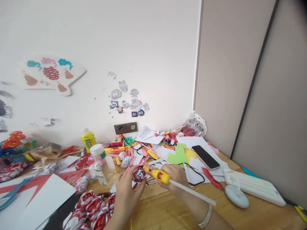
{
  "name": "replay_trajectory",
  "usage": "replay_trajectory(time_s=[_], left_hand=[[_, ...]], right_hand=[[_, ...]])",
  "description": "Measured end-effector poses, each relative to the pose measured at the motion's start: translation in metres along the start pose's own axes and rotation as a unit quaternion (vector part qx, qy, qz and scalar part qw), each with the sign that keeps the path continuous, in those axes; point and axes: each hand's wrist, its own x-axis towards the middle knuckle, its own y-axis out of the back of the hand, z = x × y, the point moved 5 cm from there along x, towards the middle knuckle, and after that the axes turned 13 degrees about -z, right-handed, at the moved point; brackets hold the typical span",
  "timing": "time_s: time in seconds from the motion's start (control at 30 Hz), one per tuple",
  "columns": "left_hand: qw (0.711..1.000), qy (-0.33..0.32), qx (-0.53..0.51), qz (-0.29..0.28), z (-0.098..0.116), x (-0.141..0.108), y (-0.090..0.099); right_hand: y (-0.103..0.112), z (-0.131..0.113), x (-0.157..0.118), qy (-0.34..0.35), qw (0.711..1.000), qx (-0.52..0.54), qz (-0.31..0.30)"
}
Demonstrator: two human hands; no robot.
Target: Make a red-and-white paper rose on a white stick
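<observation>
My left hand [128, 188] holds a rolled red and white paper flower [139, 174] between thumb and fingers. In my right hand [176, 177] is a yellow glue gun [158, 174], its front end close to the flower's right side. A long white glue stick [192, 191] sticks out of the gun's back toward the lower right. Several more red and white paper flowers [94, 207] lie to the left of my left forearm. Whether the gun's tip touches the flower cannot be made out.
Behind my hands lie colored paper scraps [177, 155], a clear bottle [104, 169] and a yellow bottle [88, 140]. A phone [205, 157], a mouse [237, 196] and a white power strip [254, 185] are at right. Blue scissors [14, 193] rest on paper at left.
</observation>
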Motion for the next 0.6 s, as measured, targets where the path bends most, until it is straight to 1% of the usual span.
replay_trajectory(time_s=[0.3,0.43,0.6], left_hand=[[1.000,0.011,0.008,0.007,-0.002,0.000,0.003],[1.000,0.014,0.018,0.008,-0.004,0.000,0.003],[0.999,0.047,0.015,0.008,-0.011,0.002,0.002]], right_hand=[[0.000,-0.001,0.000,0.005,1.000,-0.014,0.000],[0.000,-0.004,0.000,0.020,0.998,-0.053,0.007],[0.002,-0.005,-0.001,0.035,0.994,-0.103,0.031]])
